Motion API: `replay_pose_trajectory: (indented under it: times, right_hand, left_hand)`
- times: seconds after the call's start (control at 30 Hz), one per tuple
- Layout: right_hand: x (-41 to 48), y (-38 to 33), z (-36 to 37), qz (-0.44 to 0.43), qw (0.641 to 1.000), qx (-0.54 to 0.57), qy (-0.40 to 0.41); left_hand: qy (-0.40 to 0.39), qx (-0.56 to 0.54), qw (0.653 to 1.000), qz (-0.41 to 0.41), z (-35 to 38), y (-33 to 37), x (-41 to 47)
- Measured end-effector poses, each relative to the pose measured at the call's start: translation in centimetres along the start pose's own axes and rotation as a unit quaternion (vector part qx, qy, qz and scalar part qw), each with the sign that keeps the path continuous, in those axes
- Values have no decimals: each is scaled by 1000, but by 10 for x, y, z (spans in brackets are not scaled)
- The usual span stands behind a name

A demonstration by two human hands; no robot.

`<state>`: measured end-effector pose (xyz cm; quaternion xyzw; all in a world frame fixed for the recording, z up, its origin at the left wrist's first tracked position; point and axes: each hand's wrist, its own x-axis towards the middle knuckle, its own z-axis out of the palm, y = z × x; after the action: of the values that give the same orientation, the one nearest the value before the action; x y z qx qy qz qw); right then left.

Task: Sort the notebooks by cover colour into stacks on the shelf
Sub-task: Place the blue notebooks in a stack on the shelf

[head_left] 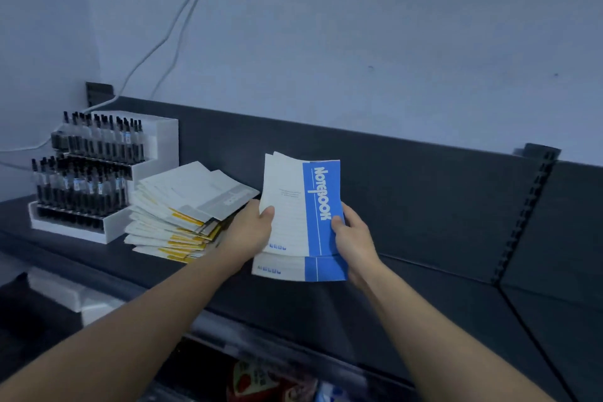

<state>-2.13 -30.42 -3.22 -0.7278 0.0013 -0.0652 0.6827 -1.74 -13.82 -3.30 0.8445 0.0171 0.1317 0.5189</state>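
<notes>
My left hand [253, 232] and right hand [354, 240] each grip a side of a thin blue notebook [303, 206], thumbs on its paper cover, above the dark shelf [424, 238]. A second blue notebook [323, 268] sits just under it; I cannot tell whether it lies on the shelf. Just left, a fanned pile of yellow-striped notebooks [182, 215] crowds against a white stepped pen rack [98, 173]. Rightward the flat matte shelf runs open to a slotted upright [528, 206].

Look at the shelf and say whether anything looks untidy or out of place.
The yellow notebook stack, beside the pen display, is splayed like a fan, edges not lined up; grey-banded covers sit on top of yellow ones.
</notes>
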Motion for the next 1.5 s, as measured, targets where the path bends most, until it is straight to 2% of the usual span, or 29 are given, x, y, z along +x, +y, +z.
replay_pose_trajectory:
  times: [0.23,0.47,0.97,1.5]
  right_hand:
    - [-56,14,-56,-30,996,-58,69]
    - [-109,12,-128,-34,987,-88,128]
    - [-205,32,-350,-25,974,-129,187]
    - [-215,69,-551,16,953,-126,276]
  left_hand:
    - [-34,-7,998,50,48,9,-47]
    - [-67,-53,993,79,99,49,-100]
    - [-127,-148,977,82,271,143,-229]
    - [-222,-124,963,87,453,224,-278]
